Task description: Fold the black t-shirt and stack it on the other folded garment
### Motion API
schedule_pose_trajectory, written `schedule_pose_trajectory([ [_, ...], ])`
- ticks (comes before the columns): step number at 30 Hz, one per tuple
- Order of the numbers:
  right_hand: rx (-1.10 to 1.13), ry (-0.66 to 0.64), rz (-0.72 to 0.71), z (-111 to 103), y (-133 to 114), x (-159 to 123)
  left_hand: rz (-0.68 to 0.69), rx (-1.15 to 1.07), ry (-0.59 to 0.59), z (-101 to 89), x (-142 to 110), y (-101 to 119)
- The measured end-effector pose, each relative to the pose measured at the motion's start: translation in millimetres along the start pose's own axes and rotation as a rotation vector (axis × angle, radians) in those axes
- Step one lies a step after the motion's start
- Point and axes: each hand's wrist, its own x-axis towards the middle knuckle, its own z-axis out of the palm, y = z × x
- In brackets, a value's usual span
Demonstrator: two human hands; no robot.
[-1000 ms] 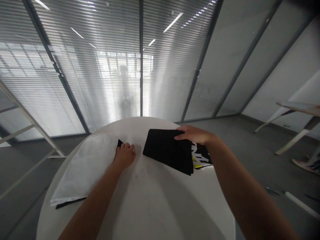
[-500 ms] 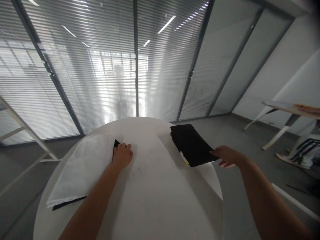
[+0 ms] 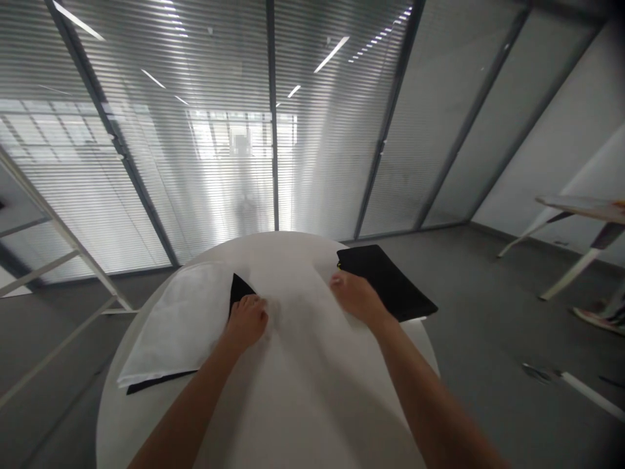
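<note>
Off the black bundle [image 3: 390,279] now, right hand [image 3: 357,297] curls closed; left hand [image 3: 248,322] pinches black cloth [image 3: 239,289].

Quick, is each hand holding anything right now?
Left hand: curled against the black piece; grip cannot be told.
Right hand: loosely curled near the black stack; nothing visibly held.

A round white table [image 3: 293,404] is carrying everything here. A white sheet [image 3: 180,319] is lying nearly flat on it. From under the white sheet, a black corner [image 3: 241,286] is poking out on the right, while a thin black strip [image 3: 161,382] is showing along the near edge. Well apart, to the right of the white sheet, a black folded piece [image 3: 385,280] is resting by the rim, and a tiny yellow bit [image 3: 338,266] is peeking out at its side facing the sheet.
</note>
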Motion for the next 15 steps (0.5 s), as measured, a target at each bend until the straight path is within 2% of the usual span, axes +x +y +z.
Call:
schedule_pose_trajectory([
  [3,-0.023,0.022,-0.075,44.2,-26.4,3.0,-0.058,-0.1,0.06,-28.4,-10.5,-12.7],
  [5,-0.091,0.021,-0.118,68.1,-31.6,1.1,-0.174,-0.078,0.165,-45.0,-20.6,-25.5],
  [7,-0.167,0.061,-0.162,84.5,-30.4,-1.7,-0.339,0.013,0.24,-53.7,-32.2,-37.5],
  [10,-0.197,0.121,-0.201,96.1,-24.1,-3.0,-0.524,0.129,0.267,-53.1,-45.7,-47.9],
  [15,-0.147,0.148,-0.218,101.2,-17.2,2.6,-0.619,0.149,0.2,-50.3,-46.2,-52.5],
])
